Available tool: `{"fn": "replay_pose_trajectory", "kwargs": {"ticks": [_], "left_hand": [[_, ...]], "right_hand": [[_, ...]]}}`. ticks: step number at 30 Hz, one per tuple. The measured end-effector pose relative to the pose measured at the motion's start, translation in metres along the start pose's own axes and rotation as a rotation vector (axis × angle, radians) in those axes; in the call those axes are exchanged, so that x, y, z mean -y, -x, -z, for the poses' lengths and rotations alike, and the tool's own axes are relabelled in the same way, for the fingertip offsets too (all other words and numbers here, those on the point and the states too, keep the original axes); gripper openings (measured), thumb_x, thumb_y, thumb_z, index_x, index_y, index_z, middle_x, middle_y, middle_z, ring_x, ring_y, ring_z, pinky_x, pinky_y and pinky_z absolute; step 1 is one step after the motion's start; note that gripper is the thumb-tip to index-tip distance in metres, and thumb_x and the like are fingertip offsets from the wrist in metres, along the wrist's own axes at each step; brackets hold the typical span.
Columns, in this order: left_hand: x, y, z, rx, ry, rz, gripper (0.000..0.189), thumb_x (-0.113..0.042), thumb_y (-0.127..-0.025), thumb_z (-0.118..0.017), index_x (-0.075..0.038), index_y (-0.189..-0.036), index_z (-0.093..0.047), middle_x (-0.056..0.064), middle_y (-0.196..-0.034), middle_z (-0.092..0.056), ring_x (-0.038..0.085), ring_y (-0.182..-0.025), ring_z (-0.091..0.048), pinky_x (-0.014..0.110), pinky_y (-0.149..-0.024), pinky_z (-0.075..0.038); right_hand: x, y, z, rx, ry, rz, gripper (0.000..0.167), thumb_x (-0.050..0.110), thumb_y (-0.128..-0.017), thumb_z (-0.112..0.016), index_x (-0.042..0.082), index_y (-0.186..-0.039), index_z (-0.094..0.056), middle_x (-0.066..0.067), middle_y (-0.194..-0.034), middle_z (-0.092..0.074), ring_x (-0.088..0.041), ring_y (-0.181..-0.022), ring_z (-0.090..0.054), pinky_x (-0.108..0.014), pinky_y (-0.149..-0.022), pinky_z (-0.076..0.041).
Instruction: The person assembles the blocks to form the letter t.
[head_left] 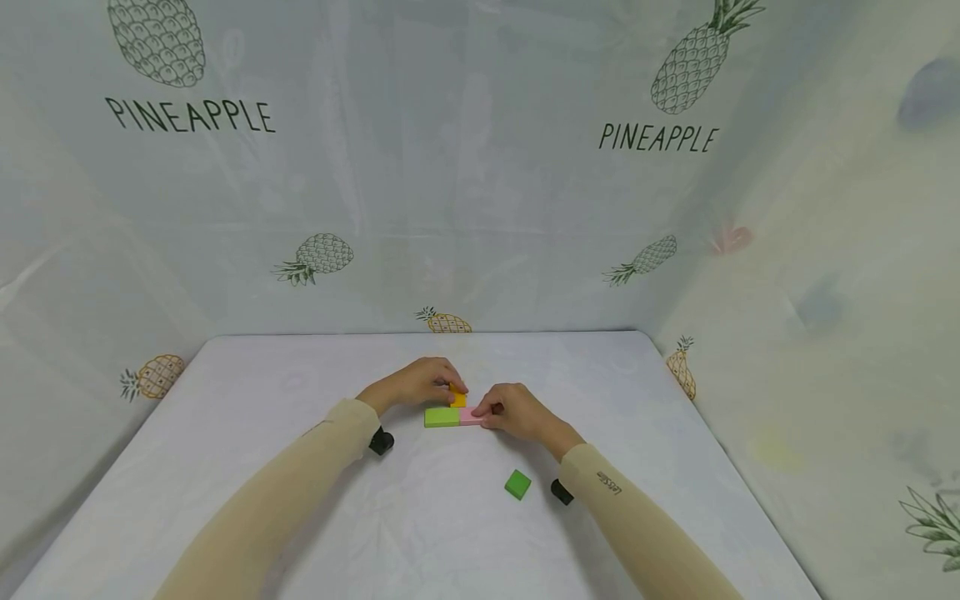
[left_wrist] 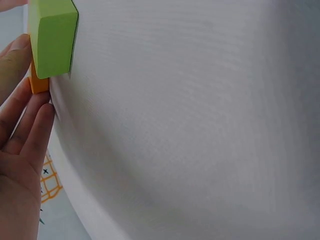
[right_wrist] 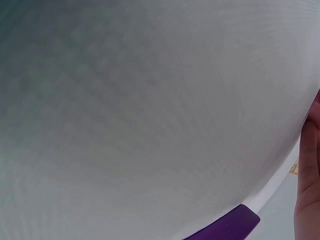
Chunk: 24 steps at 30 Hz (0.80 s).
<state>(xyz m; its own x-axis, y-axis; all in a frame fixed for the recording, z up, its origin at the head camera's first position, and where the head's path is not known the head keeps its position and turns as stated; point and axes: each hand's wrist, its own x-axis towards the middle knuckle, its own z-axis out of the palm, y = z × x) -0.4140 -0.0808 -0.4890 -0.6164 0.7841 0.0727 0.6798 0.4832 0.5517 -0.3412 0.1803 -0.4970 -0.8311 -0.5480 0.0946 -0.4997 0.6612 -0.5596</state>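
My left hand (head_left: 423, 384) pinches an orange block (head_left: 457, 398) between thumb and fingers, just behind a light green block (head_left: 442, 417). In the left wrist view the orange block (left_wrist: 40, 82) sits close against the light green block (left_wrist: 57, 42), with the thumb on one side and the fingers on the other. A pink block (head_left: 469, 417) lies end to end with the light green one, to its right. With thumb and fingertips, my right hand (head_left: 519, 412) grips the pink block's right end, which the fingers partly hide.
A darker green block (head_left: 517, 484) lies on the white table (head_left: 420, 525), nearer to me. Low in the right wrist view shows a purple piece (right_wrist: 227, 227). Small black wrist cameras hang below both sleeves. A pineapple-printed curtain (head_left: 450, 167) stands behind the table's back edge.
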Motion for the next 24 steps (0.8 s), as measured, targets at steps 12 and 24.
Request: {"fn": "replay_pose_trajectory", "kwargs": {"ticks": [12, 24], "left_hand": [[0.0004, -0.0016, 0.0010, 0.010, 0.001, 0.018, 0.025, -0.019, -0.099, -0.077, -0.018, -0.124, -0.081, -0.004, -0.120, -0.069, 0.018, -0.114, -0.062, 0.042, -0.104, -0.052], [0.0006, -0.0018, 0.0009, 0.014, 0.007, 0.032, 0.025, -0.020, -0.099, -0.078, -0.018, -0.123, -0.081, -0.004, -0.121, -0.069, 0.017, -0.114, -0.062, 0.041, -0.104, -0.052]], "right_hand": [[0.0008, -0.0001, 0.0010, -0.004, 0.041, 0.011, 0.012, 0.011, -0.095, -0.081, 0.017, -0.106, -0.084, 0.006, -0.104, -0.076, -0.008, -0.099, -0.066, -0.027, -0.089, -0.057], [0.0037, 0.0011, 0.0014, 0.006, 0.026, -0.020, 0.013, 0.011, -0.096, -0.081, 0.017, -0.106, -0.084, 0.005, -0.105, -0.075, -0.008, -0.099, -0.065, -0.028, -0.090, -0.056]]}}
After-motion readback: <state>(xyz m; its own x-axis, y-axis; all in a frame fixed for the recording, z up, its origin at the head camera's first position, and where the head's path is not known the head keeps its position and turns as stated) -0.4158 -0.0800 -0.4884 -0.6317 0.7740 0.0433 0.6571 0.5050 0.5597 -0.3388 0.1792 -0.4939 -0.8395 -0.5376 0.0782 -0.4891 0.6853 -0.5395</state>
